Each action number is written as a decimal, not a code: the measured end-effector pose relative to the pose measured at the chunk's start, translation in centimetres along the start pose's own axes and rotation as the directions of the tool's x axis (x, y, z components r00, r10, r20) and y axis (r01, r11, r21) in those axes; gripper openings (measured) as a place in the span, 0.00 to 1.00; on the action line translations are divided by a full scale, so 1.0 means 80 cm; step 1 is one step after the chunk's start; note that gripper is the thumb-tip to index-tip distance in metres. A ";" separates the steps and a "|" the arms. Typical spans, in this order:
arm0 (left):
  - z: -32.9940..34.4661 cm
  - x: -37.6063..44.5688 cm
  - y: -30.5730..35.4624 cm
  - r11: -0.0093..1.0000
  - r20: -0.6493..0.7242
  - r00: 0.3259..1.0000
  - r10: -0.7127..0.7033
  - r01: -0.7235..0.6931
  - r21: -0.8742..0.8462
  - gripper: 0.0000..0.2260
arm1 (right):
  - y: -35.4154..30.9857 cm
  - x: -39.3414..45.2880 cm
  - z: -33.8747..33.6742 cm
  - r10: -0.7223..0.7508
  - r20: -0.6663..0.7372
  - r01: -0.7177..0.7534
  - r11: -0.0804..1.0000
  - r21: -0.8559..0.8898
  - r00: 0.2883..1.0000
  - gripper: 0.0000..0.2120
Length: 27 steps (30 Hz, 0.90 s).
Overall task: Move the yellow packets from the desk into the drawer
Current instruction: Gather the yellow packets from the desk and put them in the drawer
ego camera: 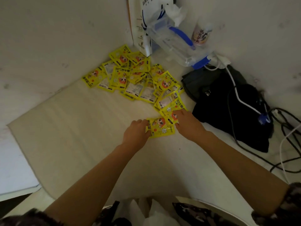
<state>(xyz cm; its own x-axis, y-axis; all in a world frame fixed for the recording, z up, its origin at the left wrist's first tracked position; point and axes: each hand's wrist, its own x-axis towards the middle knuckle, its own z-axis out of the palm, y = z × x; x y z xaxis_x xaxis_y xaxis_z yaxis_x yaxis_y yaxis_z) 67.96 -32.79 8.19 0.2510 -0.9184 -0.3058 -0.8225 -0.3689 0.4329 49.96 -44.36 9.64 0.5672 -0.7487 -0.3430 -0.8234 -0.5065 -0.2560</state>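
Several yellow packets with a red cartoon face lie in a loose heap toward the back corner of the white desk. My left hand grips the left edge of a small stack of yellow packets nearer to me. My right hand rests on the right side of that stack and on another packet at the heap's near end, fingers curled on it. The drawer is not in view.
A black bag with white and black cables lies to the right of the packets. A clear plastic container with blue clips, a white paper bag and a bottle stand at the back against the wall.
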 end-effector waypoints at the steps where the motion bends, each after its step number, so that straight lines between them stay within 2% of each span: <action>1: 0.000 0.009 0.004 1.000 0.007 1.000 0.012 -0.012 0.007 0.15 | 0.005 0.012 -0.003 -0.017 0.030 0.018 0.999 -0.037 0.999 0.21; 7: 0.013 0.052 0.028 0.996 0.038 0.996 0.078 -0.080 0.043 0.21 | 0.025 0.075 -0.014 -0.085 0.099 0.102 0.979 -0.178 0.991 0.30; 12: 0.030 0.064 0.037 0.992 0.064 0.996 0.065 -0.071 0.100 0.22 | 0.032 0.089 -0.005 -0.158 0.111 0.181 0.954 -0.239 0.981 0.33; 16: 0.036 0.065 0.033 0.982 0.062 0.998 0.024 -0.035 0.183 0.20 | 0.035 0.091 -0.001 -0.159 0.098 0.176 0.962 -0.207 0.982 0.34; 21: 0.032 0.069 0.029 0.974 0.083 0.997 -0.003 -0.015 0.224 0.18 | 0.039 0.090 0.004 -0.182 0.032 0.183 0.937 -0.297 0.983 0.34; 27: 0.027 0.064 0.024 0.969 0.108 0.993 -0.041 0.014 0.247 0.20 | 0.032 0.094 -0.004 -0.163 0.108 0.190 0.923 -0.334 0.981 0.29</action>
<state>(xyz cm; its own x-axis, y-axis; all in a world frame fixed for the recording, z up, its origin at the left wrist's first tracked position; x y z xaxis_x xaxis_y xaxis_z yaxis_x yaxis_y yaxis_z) 66.60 -37.90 5.63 0.2283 -0.8817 -0.4128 -0.9196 -0.3346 0.2061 52.08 -51.43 6.68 0.6926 -0.6053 -0.3924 -0.6580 -0.7530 0.0003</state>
